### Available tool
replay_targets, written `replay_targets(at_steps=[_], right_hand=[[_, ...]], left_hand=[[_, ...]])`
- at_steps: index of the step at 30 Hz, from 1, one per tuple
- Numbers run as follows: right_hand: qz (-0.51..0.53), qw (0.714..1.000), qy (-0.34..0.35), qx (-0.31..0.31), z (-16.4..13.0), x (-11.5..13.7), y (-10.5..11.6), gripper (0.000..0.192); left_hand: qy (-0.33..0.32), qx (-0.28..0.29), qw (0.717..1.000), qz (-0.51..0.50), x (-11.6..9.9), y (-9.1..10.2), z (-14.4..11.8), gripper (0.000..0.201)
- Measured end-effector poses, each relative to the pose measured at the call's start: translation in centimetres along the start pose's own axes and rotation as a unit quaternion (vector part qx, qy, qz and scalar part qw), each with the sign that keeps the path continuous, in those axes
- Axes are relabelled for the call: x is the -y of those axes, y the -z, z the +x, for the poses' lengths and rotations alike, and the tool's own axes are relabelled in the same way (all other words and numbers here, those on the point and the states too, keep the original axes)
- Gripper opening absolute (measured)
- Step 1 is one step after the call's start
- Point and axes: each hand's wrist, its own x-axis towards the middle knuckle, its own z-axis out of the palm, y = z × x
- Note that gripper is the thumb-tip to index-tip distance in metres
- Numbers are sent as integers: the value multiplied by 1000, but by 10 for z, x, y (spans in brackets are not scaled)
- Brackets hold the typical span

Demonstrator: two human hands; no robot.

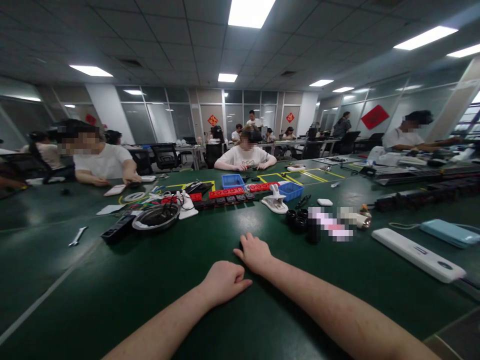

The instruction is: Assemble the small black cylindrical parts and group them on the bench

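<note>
Both hands rest on the green tabletop (180,305) in the middle of the head view. My left hand (225,281) is closed, its fingers curled in and the thumb stuck out to the right; no object shows in it. Just beyond and to the right, my right hand (255,253) lies palm down with bent fingers and the thumb apart, holding nothing that I can see. The two hands are close together but not touching. Nearest beyond them are a white clip base (275,201) and black cylindrical parts (298,220).
At left lie a wrench (78,236), a black power strip (118,229) and a round metal-rimmed dish (156,218). Red socket strips (226,193) and blue trays (290,190) stand farther back. A long white device (418,254) lies at right. A person (245,155) sits opposite.
</note>
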Motion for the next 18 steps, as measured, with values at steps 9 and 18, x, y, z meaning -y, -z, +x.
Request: replay_targets(at_steps=[9, 18], right_hand=[[25, 981, 183, 60, -114, -58, 38, 27], [32, 993, -78, -87, -128, -181, 50, 27]], left_hand=[[-29, 16, 999, -21, 2, 1, -2, 38], [-6, 27, 999, -47, 2, 5, 1, 37]])
